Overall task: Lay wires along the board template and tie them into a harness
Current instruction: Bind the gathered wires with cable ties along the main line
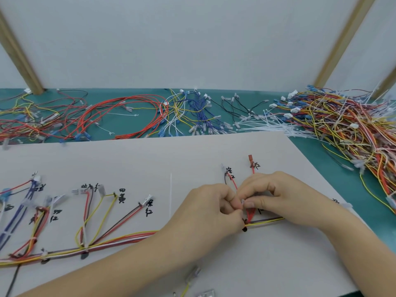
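While the harness (120,239) lies along the board template (214,151) near its front edge, we see left hand (211,207) and right hand (276,196) pinching a small white tie at the red-wire branch (250,214), likely cinching it; spare wires (132,112) wait along the desk's far edge.

left hand (211,205) pinching | right hand (271,195) pinching | fingertips touching
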Available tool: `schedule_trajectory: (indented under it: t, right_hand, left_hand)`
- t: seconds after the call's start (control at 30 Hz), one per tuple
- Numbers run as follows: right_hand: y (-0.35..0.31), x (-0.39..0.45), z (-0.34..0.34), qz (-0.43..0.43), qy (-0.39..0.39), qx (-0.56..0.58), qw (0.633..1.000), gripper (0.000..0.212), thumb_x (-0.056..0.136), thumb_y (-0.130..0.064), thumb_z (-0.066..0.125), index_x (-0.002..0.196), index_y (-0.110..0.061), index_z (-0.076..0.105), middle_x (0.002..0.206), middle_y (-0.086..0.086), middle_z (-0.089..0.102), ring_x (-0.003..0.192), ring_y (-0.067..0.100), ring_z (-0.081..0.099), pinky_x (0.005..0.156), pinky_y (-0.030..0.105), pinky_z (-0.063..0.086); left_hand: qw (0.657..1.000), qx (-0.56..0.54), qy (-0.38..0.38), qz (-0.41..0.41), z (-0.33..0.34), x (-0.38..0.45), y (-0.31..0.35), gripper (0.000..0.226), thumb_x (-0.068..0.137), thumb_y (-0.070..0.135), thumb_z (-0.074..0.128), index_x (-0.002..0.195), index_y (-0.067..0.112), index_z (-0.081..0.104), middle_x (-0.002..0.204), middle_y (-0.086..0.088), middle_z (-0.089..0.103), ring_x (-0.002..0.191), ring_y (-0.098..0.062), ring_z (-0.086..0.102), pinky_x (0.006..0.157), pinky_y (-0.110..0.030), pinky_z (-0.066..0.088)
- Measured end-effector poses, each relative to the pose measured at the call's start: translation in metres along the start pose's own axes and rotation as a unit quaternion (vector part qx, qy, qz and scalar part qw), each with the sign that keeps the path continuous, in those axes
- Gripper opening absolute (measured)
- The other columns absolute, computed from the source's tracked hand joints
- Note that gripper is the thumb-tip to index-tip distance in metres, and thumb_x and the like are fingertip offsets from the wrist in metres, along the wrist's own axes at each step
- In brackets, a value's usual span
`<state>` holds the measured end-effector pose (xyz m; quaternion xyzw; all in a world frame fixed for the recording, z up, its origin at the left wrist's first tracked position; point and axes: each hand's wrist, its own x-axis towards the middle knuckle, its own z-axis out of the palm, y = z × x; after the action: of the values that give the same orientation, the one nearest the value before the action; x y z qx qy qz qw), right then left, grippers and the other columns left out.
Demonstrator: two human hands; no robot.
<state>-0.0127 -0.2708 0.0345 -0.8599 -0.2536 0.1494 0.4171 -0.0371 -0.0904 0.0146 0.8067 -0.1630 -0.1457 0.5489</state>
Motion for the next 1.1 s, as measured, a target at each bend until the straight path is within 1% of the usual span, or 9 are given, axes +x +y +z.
schedule_trajectory:
  t: [0.07,0.13,0.27,0.5,0.67,0.77,0.9,1.0,1.1]
  right_hand:
    - [-0.0004,-0.0007,0.0000,-0.002,-0.001,-0.002,1.000,0.033,0.084,-0.001,0.063,0.076,-0.032,0.072,0.088,-0.001,0.067,0.079,0.008,0.063,0.077,0.021,0.049]
    - [-0.0005,-0.0014,0.0003,-0.004,-0.003,-0.001,1.000,0.029,0.084,-0.001,0.063,0.077,-0.028,0.071,0.089,0.000,0.067,0.078,0.008,0.063,0.075,0.020,0.050]
    - [0.0000,-0.0024,0.0013,-0.007,-0.003,-0.004,1.000,0.017,0.083,-0.007,0.063,0.081,-0.021,0.071,0.088,0.001,0.066,0.076,0.006,0.062,0.072,0.016,0.049]
    - [0.0027,-0.0029,0.0028,-0.015,0.025,-0.068,0.997,0.015,0.076,-0.025,0.063,0.089,-0.030,0.069,0.085,-0.011,0.067,0.084,0.007,0.060,0.077,0.021,0.047]
    - [-0.0013,-0.0061,0.0009,-0.006,0.006,0.004,1.000,0.016,0.081,-0.019,0.057,0.086,-0.024,0.072,0.090,-0.007,0.068,0.081,0.006,0.063,0.076,0.016,0.046]
    - [-0.0015,-0.0053,0.0013,0.006,0.016,0.035,0.999,0.015,0.078,-0.020,0.060,0.078,-0.026,0.074,0.087,-0.003,0.070,0.077,0.008,0.064,0.075,0.018,0.048]
    - [-0.0035,-0.0049,0.0028,0.012,0.025,0.060,0.998,0.007,0.072,-0.020,0.069,0.075,-0.024,0.073,0.083,0.006,0.072,0.075,0.016,0.066,0.073,0.025,0.052]
    - [-0.0027,-0.0057,0.0010,0.022,0.054,0.020,0.998,0.017,0.073,-0.018,0.076,0.069,-0.034,0.071,0.076,-0.003,0.071,0.072,0.006,0.063,0.073,0.020,0.048]
    - [-0.0054,-0.0076,0.0010,-0.005,0.104,-0.037,0.994,0.014,0.067,-0.025,0.076,0.071,-0.035,0.068,0.077,-0.012,0.068,0.078,0.005,0.062,0.077,0.016,0.044]
  left_hand:
    - [1.000,0.003,0.003,0.000,-0.0001,0.0008,-0.0001,0.009,0.076,0.018,0.059,0.069,0.024,0.059,0.068,0.003,0.071,0.059,-0.009,0.058,0.067,-0.035,0.052]
    - [1.000,0.005,0.003,0.000,0.0002,0.0017,0.0000,0.003,0.071,0.023,0.058,0.069,0.023,0.059,0.065,0.004,0.070,0.061,-0.013,0.061,0.070,-0.038,0.053]
    - [1.000,0.005,0.007,0.003,0.0012,0.0017,0.0008,0.014,0.064,0.030,0.052,0.070,0.021,0.061,0.062,0.007,0.069,0.060,-0.010,0.060,0.071,-0.039,0.053]
    - [1.000,-0.016,0.012,0.001,0.0017,0.0027,-0.0003,0.010,0.066,0.028,0.054,0.070,0.020,0.059,0.062,0.005,0.070,0.061,-0.009,0.062,0.076,-0.046,0.054]
    - [0.999,-0.030,0.013,0.007,0.0028,0.0023,-0.0022,0.005,0.071,0.026,0.058,0.075,0.027,0.055,0.068,-0.001,0.071,0.062,-0.012,0.063,0.076,-0.046,0.054]
    - [0.999,-0.028,0.018,0.012,0.0030,0.0019,-0.0034,0.013,0.076,0.023,0.061,0.074,0.033,0.053,0.069,0.000,0.071,0.062,-0.012,0.063,0.074,-0.046,0.054]
    - [0.999,-0.025,0.022,0.019,0.0035,0.0020,-0.0028,0.012,0.070,0.032,0.059,0.072,0.040,0.050,0.066,0.004,0.071,0.059,-0.004,0.062,0.072,-0.038,0.055]
    - [0.999,-0.029,0.018,0.015,0.0028,0.0030,-0.0038,0.012,0.077,0.025,0.059,0.075,0.034,0.051,0.065,0.006,0.070,0.060,-0.006,0.063,0.068,-0.031,0.054]
    - [0.998,-0.056,-0.001,0.004,-0.0007,0.0030,-0.0034,0.011,0.087,0.016,0.055,0.080,0.023,0.059,0.060,0.005,0.067,0.059,-0.008,0.065,0.051,-0.017,0.048]
